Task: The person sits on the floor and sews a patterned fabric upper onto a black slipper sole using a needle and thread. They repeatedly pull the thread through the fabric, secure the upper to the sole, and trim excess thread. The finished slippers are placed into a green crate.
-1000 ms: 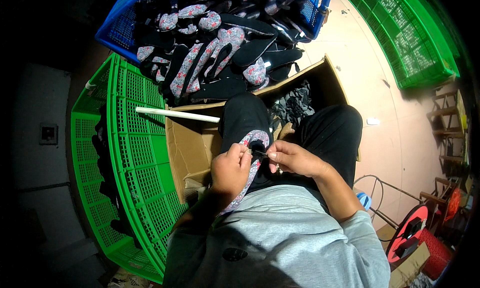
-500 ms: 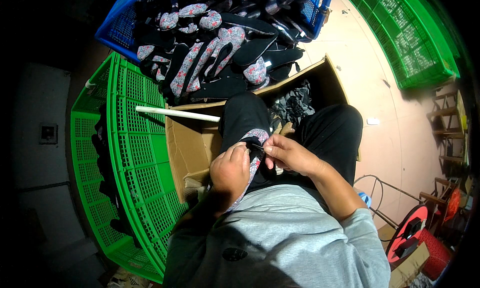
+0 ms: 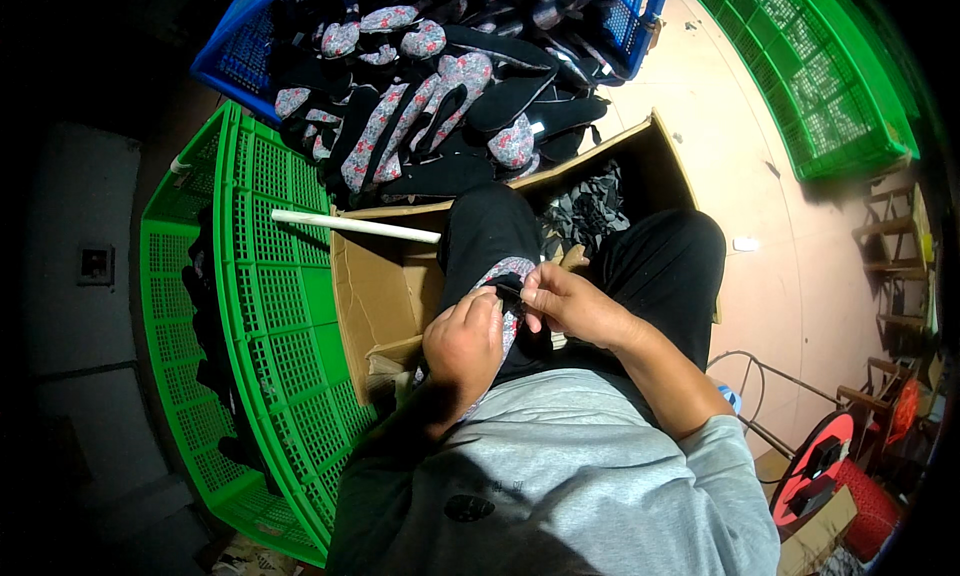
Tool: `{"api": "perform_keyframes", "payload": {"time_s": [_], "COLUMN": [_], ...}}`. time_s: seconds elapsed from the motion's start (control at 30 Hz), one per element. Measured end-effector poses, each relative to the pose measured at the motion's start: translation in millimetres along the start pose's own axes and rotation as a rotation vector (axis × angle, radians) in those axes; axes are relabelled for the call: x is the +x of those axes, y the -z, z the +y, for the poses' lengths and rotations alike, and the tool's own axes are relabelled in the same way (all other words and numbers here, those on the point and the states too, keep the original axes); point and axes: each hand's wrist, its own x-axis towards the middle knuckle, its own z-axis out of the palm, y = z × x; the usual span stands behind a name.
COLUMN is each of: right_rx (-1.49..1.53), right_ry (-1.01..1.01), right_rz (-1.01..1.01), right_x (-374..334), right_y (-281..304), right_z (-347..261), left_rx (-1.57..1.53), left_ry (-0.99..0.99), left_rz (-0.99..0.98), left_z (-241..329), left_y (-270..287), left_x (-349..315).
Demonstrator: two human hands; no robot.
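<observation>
While the person sits with knees over an open cardboard box [image 3: 385,296], both hands meet above the left thigh on one floral-patterned insole [image 3: 508,281]. The left hand [image 3: 465,341] is curled closed around its near part; the right hand [image 3: 565,304] pinches its far edge between thumb and fingertips, where a small dark piece shows. Judging by the heap of floral and black pieces [image 3: 440,106] filling the blue crate [image 3: 225,61] at the far side, much appears handled or waiting; which, the view cannot settle. A green crate [image 3: 260,376] on the left holds a few dark pieces, and a white rod [image 3: 350,226] lies across the box.
</observation>
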Motion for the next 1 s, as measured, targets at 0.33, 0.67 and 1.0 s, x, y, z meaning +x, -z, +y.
{"api": "perform_keyframes", "payload": {"time_s": [0.33,0.67,1.0], "right_rx": [-0.006,-0.030,0.014], "right_ry": [-0.008,0.013,-0.023], "right_rz": [-0.002,-0.015,-0.028], "right_x": [3.1,5.6,2.1], "right_y": [1.9,3.9,5.6], "right_z": [2.6,2.1,4.6], "left_rx": [0.025,0.032,-0.018], "left_ry": [-0.066,-0.078,-0.012], "left_rz": [-0.001,0.003,-0.004], "left_z": [-3.4,-1.5,-0.2], "left_y": [-1.4,-0.6,-0.6], "left_x": [0.0,1.4,0.8]}}
